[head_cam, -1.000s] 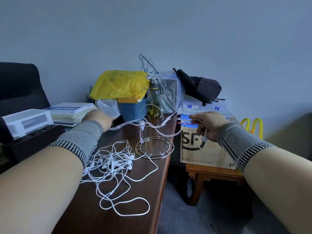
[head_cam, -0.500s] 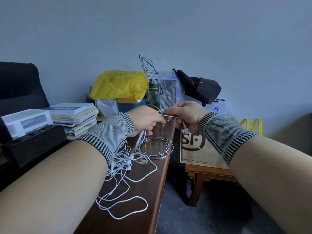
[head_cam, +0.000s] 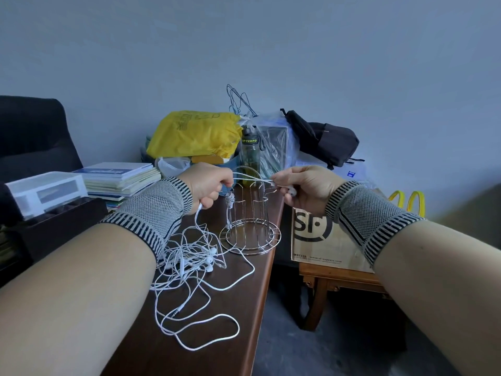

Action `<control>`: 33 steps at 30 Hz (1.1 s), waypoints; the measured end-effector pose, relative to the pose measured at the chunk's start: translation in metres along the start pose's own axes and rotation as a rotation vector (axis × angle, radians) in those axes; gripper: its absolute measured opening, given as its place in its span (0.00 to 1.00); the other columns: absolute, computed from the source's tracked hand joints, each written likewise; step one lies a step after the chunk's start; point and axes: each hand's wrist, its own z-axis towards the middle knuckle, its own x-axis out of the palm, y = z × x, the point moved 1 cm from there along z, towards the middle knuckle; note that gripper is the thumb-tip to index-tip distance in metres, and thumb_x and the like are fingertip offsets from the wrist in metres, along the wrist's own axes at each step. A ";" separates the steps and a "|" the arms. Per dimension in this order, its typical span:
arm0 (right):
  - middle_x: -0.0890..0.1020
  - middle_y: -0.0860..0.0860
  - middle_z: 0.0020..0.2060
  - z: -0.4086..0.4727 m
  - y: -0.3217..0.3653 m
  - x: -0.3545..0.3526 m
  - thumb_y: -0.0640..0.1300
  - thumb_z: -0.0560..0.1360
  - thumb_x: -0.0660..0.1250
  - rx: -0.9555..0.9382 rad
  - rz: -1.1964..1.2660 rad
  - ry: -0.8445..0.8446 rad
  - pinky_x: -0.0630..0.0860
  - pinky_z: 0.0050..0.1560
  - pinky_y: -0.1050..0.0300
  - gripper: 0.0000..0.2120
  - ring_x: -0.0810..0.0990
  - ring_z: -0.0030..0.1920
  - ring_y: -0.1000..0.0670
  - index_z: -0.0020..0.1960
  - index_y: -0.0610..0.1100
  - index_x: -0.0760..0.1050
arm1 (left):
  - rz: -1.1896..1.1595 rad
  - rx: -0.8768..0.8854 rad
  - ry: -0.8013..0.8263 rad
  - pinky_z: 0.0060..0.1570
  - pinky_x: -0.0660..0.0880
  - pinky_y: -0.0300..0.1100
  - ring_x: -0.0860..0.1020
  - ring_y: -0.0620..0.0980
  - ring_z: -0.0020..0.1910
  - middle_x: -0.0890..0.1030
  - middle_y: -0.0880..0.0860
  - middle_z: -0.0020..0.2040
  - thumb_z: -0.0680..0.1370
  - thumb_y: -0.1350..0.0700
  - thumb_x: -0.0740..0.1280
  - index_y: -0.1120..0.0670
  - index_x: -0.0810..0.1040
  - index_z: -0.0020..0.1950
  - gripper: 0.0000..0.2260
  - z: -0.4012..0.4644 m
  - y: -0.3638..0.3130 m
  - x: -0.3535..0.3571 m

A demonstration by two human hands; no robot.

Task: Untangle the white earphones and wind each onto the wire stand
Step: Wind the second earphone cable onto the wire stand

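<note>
At the centre of the frame, the person's left hand (head_cam: pixel 207 187) is curling its fingers around a white earphone cable (head_cam: pixel 250 180), the grip closed on the cord, with a strand hanging down from under the fist toward the desk (head_cam: pixel 244 299). Just right of centre, the right hand (head_cam: pixel 305 189) is pinching the other end of that same stretch of cable between thumb and fingers, and a small white earbud (head_cam: pixel 291 191) is showing beneath its fingers. The cable is running taut between the two hands, passing just above the top of the wire stand (head_cam: pixel 250 218).

The wire stand is standing upright on the dark wooden desk, near its right edge, between the two hands and slightly below them. A bit of white cord is already sitting wrapped on one of its left uprights.

Lower left of the stand, the tangle of white earphones (head_cam: pixel 195 263) is lying on the desk, partly hidden behind the left wrist, with long loops trailing toward the bottom of the frame.

Both wrists are wearing grey knitted bands with black stripes. Behind the stand, a yellow bag (head_cam: pixel 195 134) and a dark bottle (head_cam: pixel 250 156) are sitting at the back of the desk, a stack of books (head_cam: pixel 122 176) is lying to the left, and a cardboard box (head_cam: pixel 325 240) is resting on a low wooden table to the right.
</note>
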 end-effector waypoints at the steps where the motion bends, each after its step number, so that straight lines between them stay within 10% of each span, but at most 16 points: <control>1: 0.74 0.45 0.29 0.002 0.000 0.000 0.28 0.73 0.66 -0.008 0.004 -0.014 0.73 0.24 0.64 0.05 0.72 0.23 0.55 0.41 0.36 0.77 | -0.007 0.013 0.019 0.21 0.50 0.31 0.54 0.43 0.21 0.58 0.46 0.23 0.76 0.63 0.65 0.52 0.64 0.34 0.15 0.000 0.002 -0.002; 8: 0.78 0.42 0.34 0.019 -0.003 0.013 0.23 0.72 0.65 -0.099 -0.144 -0.126 0.81 0.37 0.59 0.10 0.78 0.33 0.49 0.38 0.36 0.76 | 0.035 0.058 -0.078 0.20 0.51 0.32 0.56 0.42 0.20 0.60 0.47 0.25 0.77 0.61 0.68 0.55 0.74 0.40 0.07 0.011 0.017 -0.011; 16: 0.85 0.46 0.39 0.040 -0.002 0.012 0.37 0.72 0.72 -0.306 -0.961 -0.253 0.83 0.47 0.50 0.07 0.85 0.42 0.46 0.39 0.47 0.79 | 0.054 -0.013 0.013 0.20 0.52 0.33 0.56 0.42 0.23 0.60 0.47 0.27 0.80 0.54 0.67 0.60 0.79 0.47 0.09 0.015 0.026 -0.014; 33: 0.83 0.50 0.39 0.069 -0.020 0.018 0.44 0.73 0.72 -0.394 -1.061 -0.270 0.82 0.45 0.50 0.02 0.83 0.39 0.50 0.43 0.48 0.79 | -0.230 0.005 -0.093 0.17 0.54 0.31 0.58 0.41 0.19 0.64 0.47 0.24 0.78 0.62 0.67 0.58 0.77 0.44 0.04 0.039 0.014 -0.005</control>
